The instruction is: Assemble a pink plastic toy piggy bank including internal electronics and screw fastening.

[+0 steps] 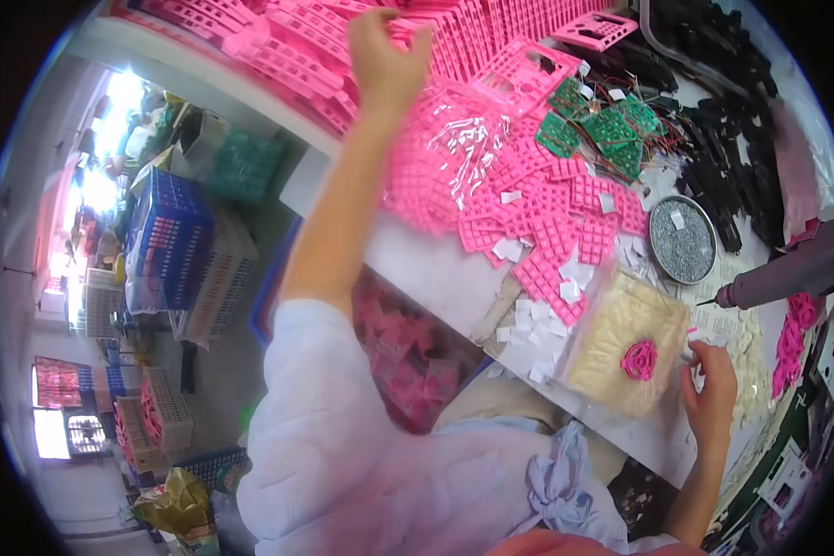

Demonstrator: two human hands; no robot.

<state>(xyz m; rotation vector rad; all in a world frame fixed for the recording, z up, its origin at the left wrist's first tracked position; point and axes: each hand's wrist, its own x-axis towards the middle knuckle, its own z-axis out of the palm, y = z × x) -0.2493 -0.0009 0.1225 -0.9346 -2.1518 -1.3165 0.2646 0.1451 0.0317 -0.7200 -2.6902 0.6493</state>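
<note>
My left hand [389,65] reaches to the far side of the bench, over stacked pink plastic panels [292,60]. Its thumb and fingers are apart, with pink panel showing between them. At the near right, my right hand [711,385] curls its fingers beside a cream pad [612,357] in clear plastic. Something small and pale shows at its fingertips, too small to name. A coil of pink rings [638,360] lies on the pad. Pink rubber keypads [551,222] are heaped mid-bench, some under clear plastic film, with small white paper squares [533,324] scattered nearby.
Green circuit boards [612,134] with wires lie behind a round tin of small grey screws [683,239]. A dark electric screwdriver [778,278] points in from the right. Black parts [723,176] cover the far right. Blue crates [171,241] stand on the left.
</note>
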